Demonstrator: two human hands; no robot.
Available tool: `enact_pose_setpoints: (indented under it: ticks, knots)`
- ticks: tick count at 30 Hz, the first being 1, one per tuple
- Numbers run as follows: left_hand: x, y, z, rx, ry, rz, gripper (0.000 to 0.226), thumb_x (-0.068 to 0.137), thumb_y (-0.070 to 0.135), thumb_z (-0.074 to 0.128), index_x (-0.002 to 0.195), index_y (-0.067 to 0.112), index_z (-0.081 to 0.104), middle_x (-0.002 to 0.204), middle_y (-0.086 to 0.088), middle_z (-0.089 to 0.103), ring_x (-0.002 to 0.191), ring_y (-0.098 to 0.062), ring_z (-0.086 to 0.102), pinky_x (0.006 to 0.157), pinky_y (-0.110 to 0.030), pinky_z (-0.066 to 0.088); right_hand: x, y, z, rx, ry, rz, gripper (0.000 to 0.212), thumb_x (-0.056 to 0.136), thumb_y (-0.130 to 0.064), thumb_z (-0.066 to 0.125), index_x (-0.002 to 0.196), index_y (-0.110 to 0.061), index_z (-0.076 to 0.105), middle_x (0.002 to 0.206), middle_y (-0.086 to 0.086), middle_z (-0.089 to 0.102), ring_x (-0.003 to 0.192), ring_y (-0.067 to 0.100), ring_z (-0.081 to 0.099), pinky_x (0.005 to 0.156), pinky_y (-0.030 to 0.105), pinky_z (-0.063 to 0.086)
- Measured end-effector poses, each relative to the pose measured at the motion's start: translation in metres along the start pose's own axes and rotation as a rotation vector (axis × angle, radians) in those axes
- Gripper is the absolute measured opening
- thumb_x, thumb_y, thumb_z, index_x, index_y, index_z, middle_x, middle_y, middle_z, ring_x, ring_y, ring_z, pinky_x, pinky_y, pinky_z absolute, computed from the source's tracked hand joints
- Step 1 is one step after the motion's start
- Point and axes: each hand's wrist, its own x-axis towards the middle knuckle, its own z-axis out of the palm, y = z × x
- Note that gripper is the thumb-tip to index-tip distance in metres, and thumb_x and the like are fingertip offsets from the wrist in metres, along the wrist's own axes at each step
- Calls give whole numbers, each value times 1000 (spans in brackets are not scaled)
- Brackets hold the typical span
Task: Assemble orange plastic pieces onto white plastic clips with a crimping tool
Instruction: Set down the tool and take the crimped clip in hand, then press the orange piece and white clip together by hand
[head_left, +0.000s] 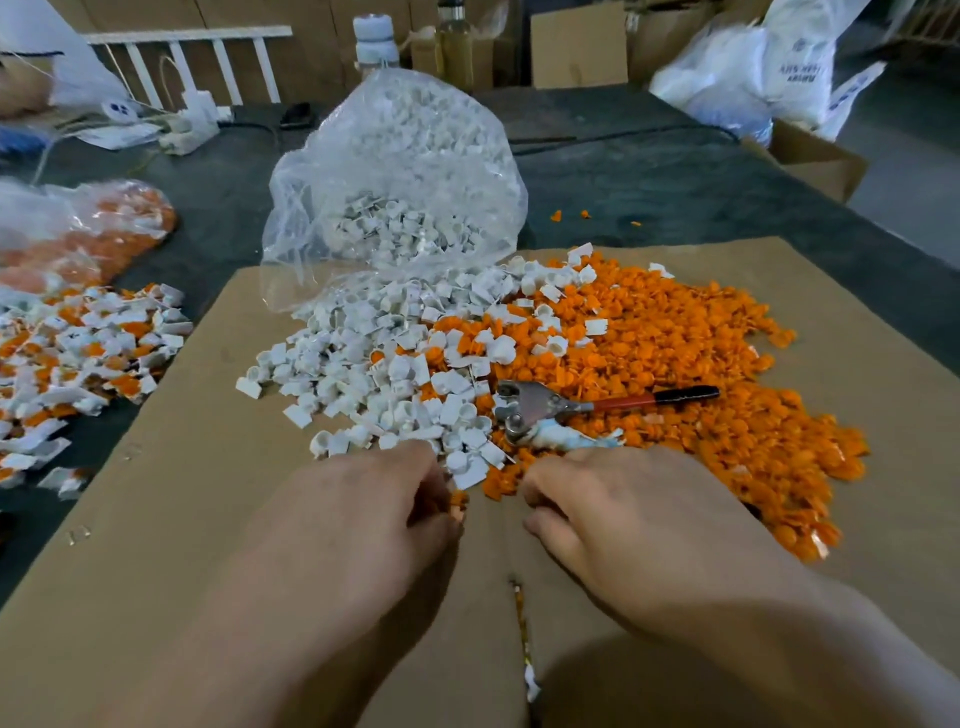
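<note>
A heap of white plastic clips (374, 364) spills from a clear bag (400, 176) onto the brown cardboard sheet (182, 467). To its right spreads a big heap of orange pieces (691, 364). The crimping tool (550, 410), metal head and red-black handle, lies on the orange heap with no hand on it. My left hand (363, 525) sits at the near edge of the white heap, fingers curled, with small orange pieces showing at its fingertips. My right hand (613, 519) is beside it with curled fingers; what it holds is hidden.
A pile of joined white-and-orange parts (78, 358) lies at the left, behind it a bag of orange pieces (104, 228). Bottles (374, 41), cardboard boxes (576, 47) and white bags (769, 78) stand at the back. The dark table (675, 176) extends beyond the cardboard.
</note>
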Motion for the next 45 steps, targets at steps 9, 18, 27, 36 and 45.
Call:
enact_pose_setpoints:
  ticks: [9,18,27,36,45]
  knots:
    - [0,25,13,-191,93,201,21,88,51,51,108,45,50,92,20,62,84,-1,55,67,-16,43,2,4,-4,232,177,71,26,98,-36,41,79,-28,56,65,-8,55,61,8,54,55,30,45]
    - [5,4,1,-226,427,-146,34,86,34,58,120,33,55,110,6,57,89,-16,61,75,-41,53,3,14,-17,1330,118,403,30,97,-26,55,72,-16,68,44,5,52,30,15,40,37,22,36]
    - [12,-11,-3,37,235,-329,15,98,30,55,108,26,65,103,2,50,89,-24,56,69,-35,43,10,21,-22,1932,-105,385,23,96,-15,44,106,-10,64,61,4,50,33,8,39,30,17,31]
    - [12,0,-7,-465,445,-265,11,93,30,64,87,38,61,81,13,62,75,-2,58,60,-24,37,10,23,-19,1997,-138,338,11,92,-12,46,95,-10,57,64,6,53,35,10,43,30,18,33]
    - [4,40,3,-1336,76,-160,27,85,-2,68,92,23,78,80,-11,75,68,-22,73,60,-23,58,9,16,-18,1811,-20,287,24,96,-3,38,103,-5,61,72,17,66,40,17,53,35,23,44]
